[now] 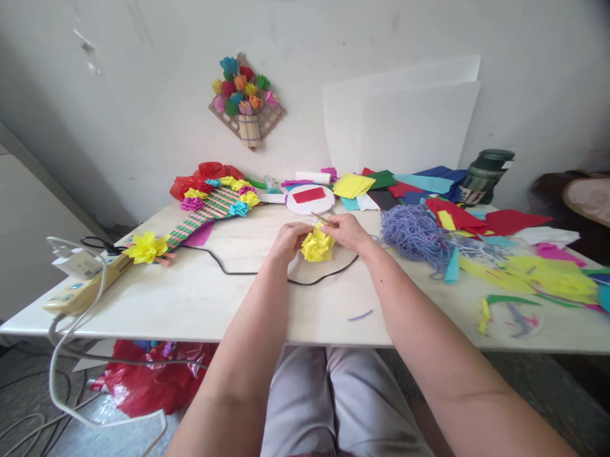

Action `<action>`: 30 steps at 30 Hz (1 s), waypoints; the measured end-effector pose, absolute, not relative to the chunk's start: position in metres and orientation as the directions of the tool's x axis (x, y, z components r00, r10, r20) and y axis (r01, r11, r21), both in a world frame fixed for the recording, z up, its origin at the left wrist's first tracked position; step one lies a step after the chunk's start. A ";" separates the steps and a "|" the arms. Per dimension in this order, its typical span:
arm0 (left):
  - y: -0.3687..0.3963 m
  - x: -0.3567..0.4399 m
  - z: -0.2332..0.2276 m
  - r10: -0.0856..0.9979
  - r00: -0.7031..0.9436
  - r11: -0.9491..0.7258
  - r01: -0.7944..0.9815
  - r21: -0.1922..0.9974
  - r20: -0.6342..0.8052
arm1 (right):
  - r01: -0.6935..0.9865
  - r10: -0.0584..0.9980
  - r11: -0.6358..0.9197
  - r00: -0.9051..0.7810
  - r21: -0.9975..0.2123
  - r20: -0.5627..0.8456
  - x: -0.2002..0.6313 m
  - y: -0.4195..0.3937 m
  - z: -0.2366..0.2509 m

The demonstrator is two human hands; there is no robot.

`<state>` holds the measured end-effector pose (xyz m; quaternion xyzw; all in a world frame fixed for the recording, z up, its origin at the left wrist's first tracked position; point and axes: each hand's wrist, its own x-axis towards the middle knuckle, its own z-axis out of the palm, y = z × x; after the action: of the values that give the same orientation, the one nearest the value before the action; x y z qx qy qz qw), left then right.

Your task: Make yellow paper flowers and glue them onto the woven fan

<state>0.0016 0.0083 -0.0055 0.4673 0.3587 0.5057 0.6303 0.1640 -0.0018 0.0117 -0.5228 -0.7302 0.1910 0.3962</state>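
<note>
Both of my hands meet over the middle of the white table. My left hand and my right hand hold a crumpled yellow paper flower between them. A thin wooden stick pokes up from the flower beside my right fingers. Just behind the hands lies a round white disc with a red paper rectangle on it. A black cable curves under the hands.
A woven stick craft with paper flowers lies at left, next to a power strip. Purple yarn and loose coloured paper sheets and scraps cover the right side. A dark green jar stands at the back. A flower decoration hangs on the wall.
</note>
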 end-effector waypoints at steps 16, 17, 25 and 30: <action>0.011 0.000 -0.006 0.991 0.126 -0.011 -0.257 0.966 0.045 | 0.627 0.872 0.463 -0.192 -0.627 0.451 0.168 0.001 0.012; 0.011 0.000 -0.007 0.991 0.120 -0.021 -0.251 0.968 0.053 | 0.655 0.864 0.464 -0.188 -0.596 0.467 0.168 0.000 0.013; 0.013 -0.001 -0.008 0.993 0.061 -0.084 -0.178 0.980 0.096 | 0.850 0.865 0.329 -0.097 -0.411 0.492 0.169 -0.006 0.019; 0.011 -0.001 -0.006 0.996 0.027 -0.081 -0.148 0.986 0.085 | 0.770 0.802 0.483 -0.198 -0.417 0.564 0.170 0.001 0.011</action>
<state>-0.0007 0.0114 -0.0062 0.4906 0.4323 0.5473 0.5224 0.1701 0.0013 0.0107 -0.5079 -0.7736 0.0210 0.3782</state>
